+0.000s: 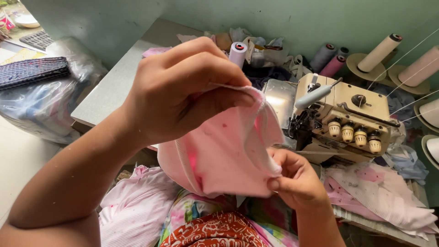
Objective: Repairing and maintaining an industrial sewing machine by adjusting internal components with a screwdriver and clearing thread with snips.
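Your left hand (183,87) is raised in front of you, fingers curled over and thumb pressed in, pinching the top edge of the pink cloth (228,151). Your right hand (295,176) sits lower and to the right of it, thumb and fingertips closed tight on the cloth's lower corner. The cloth hangs stretched between your two hands, folded into a loose curve, with a ribbed band down the side nearest your left wrist and small red flecks on its face.

Just beyond your right hand stands the cream sewing machine (343,114), four knobs in a row on its front. Behind it, cones of thread (379,52) stand by the green wall. A white spool (238,52) shows just past your left fingers. Right of your right hand lies a heap of pink pieces (379,192). More pink fabric (137,206) lies under your left forearm, and a plastic bag (45,105) sits well out to the left of it.
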